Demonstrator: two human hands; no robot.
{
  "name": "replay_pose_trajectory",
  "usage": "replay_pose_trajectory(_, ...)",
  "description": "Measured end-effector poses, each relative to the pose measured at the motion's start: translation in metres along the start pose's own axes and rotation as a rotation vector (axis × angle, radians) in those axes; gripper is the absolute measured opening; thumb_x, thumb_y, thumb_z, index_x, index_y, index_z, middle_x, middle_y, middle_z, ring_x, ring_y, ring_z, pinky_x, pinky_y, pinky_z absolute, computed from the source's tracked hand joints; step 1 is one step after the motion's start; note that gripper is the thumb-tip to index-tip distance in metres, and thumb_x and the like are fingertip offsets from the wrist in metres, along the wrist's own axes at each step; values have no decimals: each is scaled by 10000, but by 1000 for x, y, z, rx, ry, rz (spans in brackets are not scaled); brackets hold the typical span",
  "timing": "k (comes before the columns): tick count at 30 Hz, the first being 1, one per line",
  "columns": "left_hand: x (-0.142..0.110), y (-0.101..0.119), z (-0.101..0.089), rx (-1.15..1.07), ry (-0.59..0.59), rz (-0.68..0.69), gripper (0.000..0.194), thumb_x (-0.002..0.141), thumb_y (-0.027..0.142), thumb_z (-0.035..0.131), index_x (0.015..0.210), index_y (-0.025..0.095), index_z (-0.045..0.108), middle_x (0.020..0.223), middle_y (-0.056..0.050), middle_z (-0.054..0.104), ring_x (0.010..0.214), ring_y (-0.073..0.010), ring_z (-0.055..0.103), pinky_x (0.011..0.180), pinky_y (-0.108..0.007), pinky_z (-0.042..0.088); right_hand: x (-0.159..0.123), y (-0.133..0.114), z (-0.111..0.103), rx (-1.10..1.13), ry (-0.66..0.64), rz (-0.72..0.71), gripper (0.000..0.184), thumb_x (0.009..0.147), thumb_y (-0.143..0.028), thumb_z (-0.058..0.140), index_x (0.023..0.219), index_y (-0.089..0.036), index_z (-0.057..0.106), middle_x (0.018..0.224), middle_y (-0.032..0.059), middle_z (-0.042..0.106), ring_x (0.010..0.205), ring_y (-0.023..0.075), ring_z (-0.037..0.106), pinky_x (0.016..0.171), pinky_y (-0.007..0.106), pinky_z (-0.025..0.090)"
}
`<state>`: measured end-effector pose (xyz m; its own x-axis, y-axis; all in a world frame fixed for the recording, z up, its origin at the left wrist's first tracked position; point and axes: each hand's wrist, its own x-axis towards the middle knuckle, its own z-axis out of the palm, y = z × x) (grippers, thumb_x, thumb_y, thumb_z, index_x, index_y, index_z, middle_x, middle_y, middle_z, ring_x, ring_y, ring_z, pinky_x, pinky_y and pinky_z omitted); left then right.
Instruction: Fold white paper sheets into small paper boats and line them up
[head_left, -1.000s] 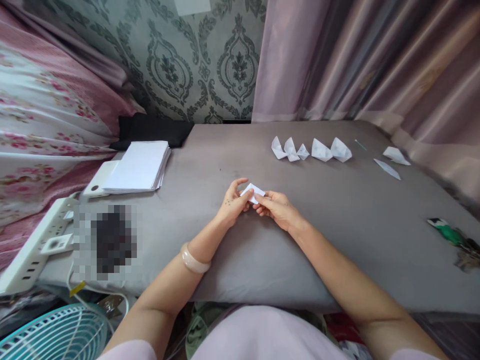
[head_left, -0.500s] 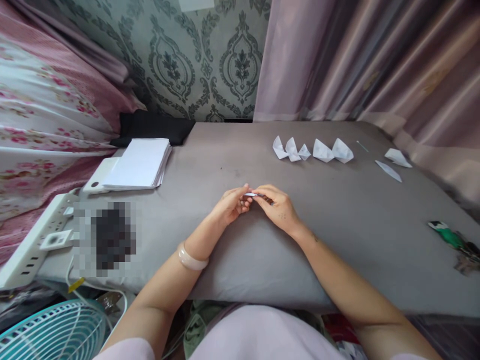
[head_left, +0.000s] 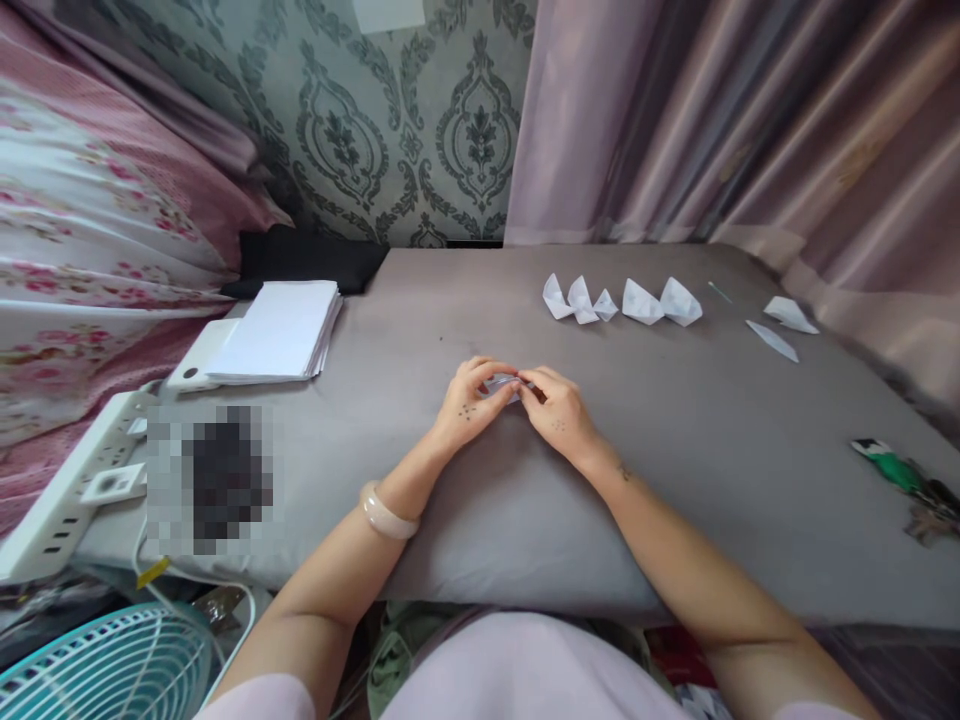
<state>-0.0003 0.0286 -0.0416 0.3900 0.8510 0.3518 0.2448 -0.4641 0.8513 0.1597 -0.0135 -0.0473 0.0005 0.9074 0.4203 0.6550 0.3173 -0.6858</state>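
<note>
A small folded piece of white paper [head_left: 504, 384] is pinched between my two hands over the middle of the table. My left hand [head_left: 472, 400] grips it from the left, thumb on the near side and fingers curled over the far side. From the right, my right hand [head_left: 556, 405] holds its other end between thumb and fingertips. Much of the paper is hidden behind the fingers, so its exact shape does not show. Farther back stand folded white paper pieces [head_left: 579, 300], with a larger folded pair [head_left: 661, 302] to their right.
A stack of white paper [head_left: 277, 330] lies at the left on a white device. Two more paper pieces [head_left: 772, 340] lie at the far right, beyond a thin stick [head_left: 720, 292]. Keys with a green fob [head_left: 892, 468] rest rightward. A power strip [head_left: 67, 490] and fan [head_left: 112, 665] are left.
My left hand has turned over so its back faces up, with fingers over the paper. The paper now shows a wider face between the hands. My right hand has barely moved.
</note>
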Motion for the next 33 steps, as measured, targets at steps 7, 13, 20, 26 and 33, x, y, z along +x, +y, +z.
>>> replay_pose_trajectory(7,6,-5,8,-48,54,-47,149,831,324,635,874,207,715,846,-57,663,774,-151,571,676,-247,434,2,-3,0,-37,22,-13,225,914,-237,488,1006,-197,690,939,90,690,876,205,642,816,320,486)
replay_pose_trajectory(13,5,0,6,22,65,-5,114,826,277,615,850,207,702,825,-56,659,788,-159,581,657,-238,427,3,-5,2,-56,43,40,197,876,-249,520,956,-201,694,883,76,688,714,174,621,734,305,490)
replay_pose_trajectory(20,3,-2,6,-7,107,-59,118,823,258,583,849,192,677,851,-59,658,785,-148,584,581,-200,409,3,-4,0,-1,44,87,175,849,-262,550,923,-189,692,904,78,697,652,150,609,694,294,494)
replay_pose_trajectory(26,2,-9,0,-158,115,-165,147,819,309,592,852,176,646,825,-46,625,795,-146,576,612,-189,457,1,2,-1,69,44,134,172,836,-284,558,908,-198,688,907,70,703,667,149,631,694,293,511)
replay_pose_trajectory(33,4,-19,-7,-329,25,-260,217,819,377,609,889,173,588,890,-44,594,849,-150,575,632,-211,532,0,10,-7,213,-1,319,191,845,-356,564,935,-217,659,736,43,710,662,184,685,677,324,541)
